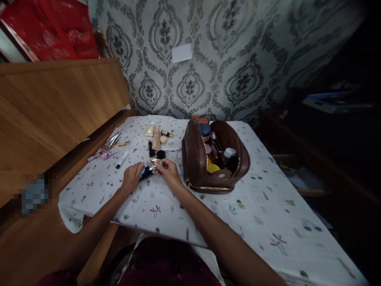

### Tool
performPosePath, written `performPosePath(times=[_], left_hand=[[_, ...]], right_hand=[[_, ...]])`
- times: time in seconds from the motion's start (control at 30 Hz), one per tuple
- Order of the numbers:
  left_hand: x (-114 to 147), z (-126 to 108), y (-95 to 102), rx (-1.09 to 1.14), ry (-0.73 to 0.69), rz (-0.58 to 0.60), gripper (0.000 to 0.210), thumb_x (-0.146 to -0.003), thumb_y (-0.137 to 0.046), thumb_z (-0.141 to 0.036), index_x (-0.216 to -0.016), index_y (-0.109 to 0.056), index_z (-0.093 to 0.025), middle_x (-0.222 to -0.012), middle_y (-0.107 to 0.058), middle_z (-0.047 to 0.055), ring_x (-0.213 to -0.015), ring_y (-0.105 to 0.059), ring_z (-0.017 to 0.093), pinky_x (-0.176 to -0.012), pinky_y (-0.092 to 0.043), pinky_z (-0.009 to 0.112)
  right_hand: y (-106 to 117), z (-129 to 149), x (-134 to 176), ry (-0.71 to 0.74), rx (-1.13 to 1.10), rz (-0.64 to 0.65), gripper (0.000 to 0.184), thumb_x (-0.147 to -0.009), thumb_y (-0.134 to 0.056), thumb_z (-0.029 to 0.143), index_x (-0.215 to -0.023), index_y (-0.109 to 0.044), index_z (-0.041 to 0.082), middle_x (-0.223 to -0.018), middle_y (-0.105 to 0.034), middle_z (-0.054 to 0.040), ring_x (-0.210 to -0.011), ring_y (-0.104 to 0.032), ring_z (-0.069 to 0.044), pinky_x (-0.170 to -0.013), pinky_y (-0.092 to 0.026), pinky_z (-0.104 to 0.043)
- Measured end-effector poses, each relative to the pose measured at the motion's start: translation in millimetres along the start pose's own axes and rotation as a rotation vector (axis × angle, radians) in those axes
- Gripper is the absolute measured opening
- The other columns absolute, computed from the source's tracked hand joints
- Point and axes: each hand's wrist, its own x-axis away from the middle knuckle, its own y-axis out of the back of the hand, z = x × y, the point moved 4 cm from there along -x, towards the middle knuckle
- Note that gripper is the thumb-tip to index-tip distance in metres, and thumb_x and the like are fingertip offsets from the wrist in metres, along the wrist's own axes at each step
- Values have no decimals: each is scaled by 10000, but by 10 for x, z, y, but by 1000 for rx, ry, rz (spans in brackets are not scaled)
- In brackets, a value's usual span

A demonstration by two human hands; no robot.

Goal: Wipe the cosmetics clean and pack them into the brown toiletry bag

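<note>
Both hands meet over the table at a black tube-like item with a shiny silvery end (146, 171). My left hand (132, 176) is closed around its left part, where a bit of blue shows by the fingertips. At the silvery end, my right hand (167, 171) pinches with thumb and fingers. Just beyond the hands lie a round black lid or compact (161, 154), a beige tube (156, 139), a cream tube (150, 129) and a gold-and-black lipstick-like piece (167, 134). To the right stands an unzipped brown cosmetic bag (195, 159) full of jars and bottles.
Makeup brushes (111, 141) and a pink packet (109, 153) lie at the table's left, near a small white tube (122, 159). A wooden panel (59, 103) borders the left side, with a red basket (65, 31) on top. Patterned wallpaper rises behind the white printed tablecloth (268, 222).
</note>
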Motion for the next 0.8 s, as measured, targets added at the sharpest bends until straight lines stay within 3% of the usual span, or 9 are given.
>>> performPosePath(times=[0.17,0.3,0.4,0.5,0.6,0.73,0.8], left_hand=[[-176,-315,105,-36,-198,-32,363,-1002,-318,-412,-841,-574,-212,-768,-616,18,-734,-570,181,-706,-413,300],[-275,-639,34,-148,-517,99,305,-1002,-387,-409,-1121,-609,-238,-1045,-657,59,-961,-616,208,-818,-464,314],[-280,-712,-33,-306,-651,151,290,-997,-414,-413,-1044,-650,-251,-987,-654,48,-884,-633,205,-739,-472,304],[-280,-694,17,-357,-674,83,326,-1010,-377,-396,-939,-648,-229,-878,-639,36,-807,-637,193,-651,-454,290],[-253,-713,132,-372,-710,-3,348,-1018,-359,-376,-871,-628,-211,-798,-619,23,-738,-621,180,-623,-434,282],[-206,-855,263,-301,-745,-63,362,-1013,-393,-329,-715,-553,-200,-679,-551,-5,-634,-571,144,-604,-401,262],[-202,-945,300,-223,-726,-76,373,-1003,-422,-312,-654,-495,-201,-624,-506,-21,-584,-539,127,-586,-386,251]], right_hand=[[-4,-7,-79,32,-67,27,487,-479,-884,420,-815,-612,195,-747,-662,12,-661,-614,-144,-655,-509,-278],[2,4,-134,100,-114,34,737,-351,-920,299,-1001,-579,240,-841,-693,19,-743,-660,-179,-723,-543,-311],[-4,-12,-135,124,-127,60,855,-372,-901,214,-1140,-530,269,-945,-692,11,-805,-668,-185,-762,-541,-311],[-83,-67,-103,70,-165,157,890,-388,-878,168,-1187,-499,268,-920,-660,40,-781,-650,-155,-747,-524,-284],[-198,-83,-35,67,-137,245,766,-400,-878,191,-1089,-546,232,-871,-619,64,-711,-597,-112,-650,-486,-230],[-302,-2,94,129,117,304,388,-514,-845,185,-820,-607,173,-739,-577,70,-616,-522,-87,-546,-416,-200],[-301,78,147,159,229,285,299,-563,-828,154,-778,-620,165,-685,-562,76,-602,-511,-85,-549,-406,-199]])
